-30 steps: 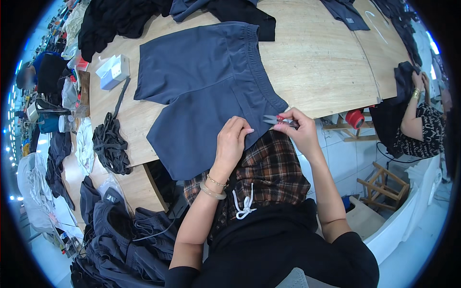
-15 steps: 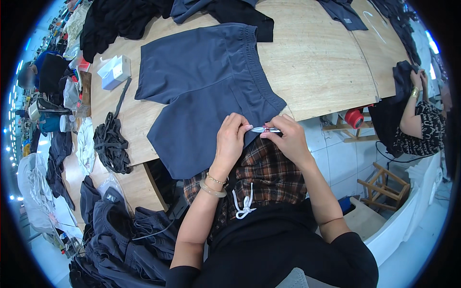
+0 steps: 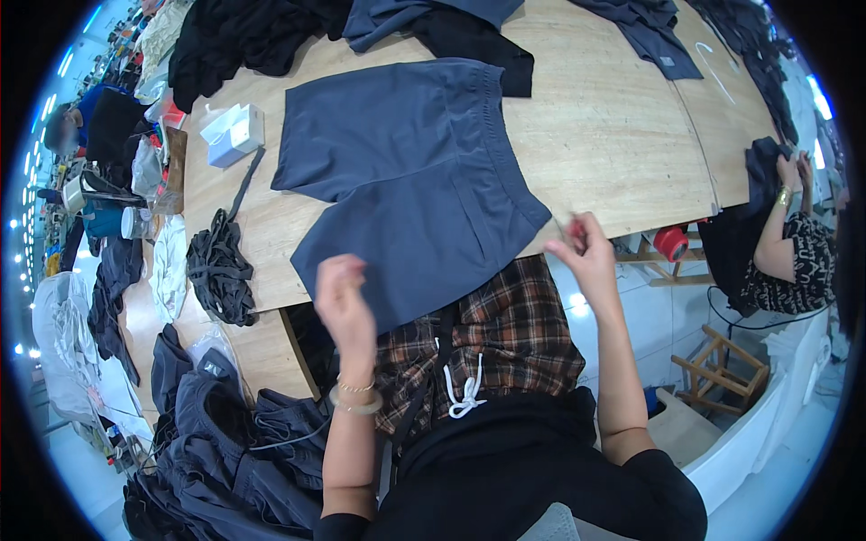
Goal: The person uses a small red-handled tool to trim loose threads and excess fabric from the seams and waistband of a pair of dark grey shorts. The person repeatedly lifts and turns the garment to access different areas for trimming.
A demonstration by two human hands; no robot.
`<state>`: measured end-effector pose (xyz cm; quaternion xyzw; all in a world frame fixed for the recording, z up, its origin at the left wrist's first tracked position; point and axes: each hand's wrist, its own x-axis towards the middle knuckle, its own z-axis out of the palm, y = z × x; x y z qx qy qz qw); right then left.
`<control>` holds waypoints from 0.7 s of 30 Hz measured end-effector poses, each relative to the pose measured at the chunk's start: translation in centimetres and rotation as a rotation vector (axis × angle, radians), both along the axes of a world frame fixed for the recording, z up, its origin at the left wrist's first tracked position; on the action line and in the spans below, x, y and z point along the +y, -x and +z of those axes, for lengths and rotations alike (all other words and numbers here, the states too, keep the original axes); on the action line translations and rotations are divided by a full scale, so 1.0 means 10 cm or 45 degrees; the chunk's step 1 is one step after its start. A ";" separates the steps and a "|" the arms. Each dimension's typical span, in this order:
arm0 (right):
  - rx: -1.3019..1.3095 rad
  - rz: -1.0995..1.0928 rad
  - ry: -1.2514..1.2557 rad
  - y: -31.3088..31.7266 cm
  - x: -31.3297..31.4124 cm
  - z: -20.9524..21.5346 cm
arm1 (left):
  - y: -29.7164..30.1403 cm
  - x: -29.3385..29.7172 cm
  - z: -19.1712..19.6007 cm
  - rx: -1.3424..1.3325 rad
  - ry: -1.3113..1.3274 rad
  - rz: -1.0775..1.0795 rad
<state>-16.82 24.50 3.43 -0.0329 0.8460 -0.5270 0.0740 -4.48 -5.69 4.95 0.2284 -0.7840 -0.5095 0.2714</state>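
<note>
Shorts, left fingers over leg, right fingers beside waistband

Bright overall, cool white, fairly even. Lit by lamps visible at far left and upper right rims, blown out there. Glare spot on floor tiles, right of center. Deep shadow under tabletop, lower left of center. Motion-smeared at left hand, slightly at right hand. Sharp enough on navy shorts. Fisheye-bowed toward rim, black corners.
</note>
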 end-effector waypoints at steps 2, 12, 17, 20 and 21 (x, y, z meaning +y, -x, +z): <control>-0.055 -0.083 -0.108 0.11 0.17 -0.06 | -0.31 -0.33 -0.09 -0.076 0.007 0.375; 0.083 0.222 -0.070 0.36 -0.14 -0.09 | -1.09 -0.61 -0.45 -0.676 -0.429 0.140; 0.103 0.248 0.411 0.38 -0.15 0.59 | -1.05 -0.58 0.43 0.033 -0.505 0.227; 0.208 0.108 0.542 0.49 -0.26 0.98 | -0.80 -0.79 0.72 0.190 -0.259 0.336; 0.256 0.078 0.544 0.60 -0.34 0.95 | -0.65 -0.83 0.77 0.168 -0.245 0.367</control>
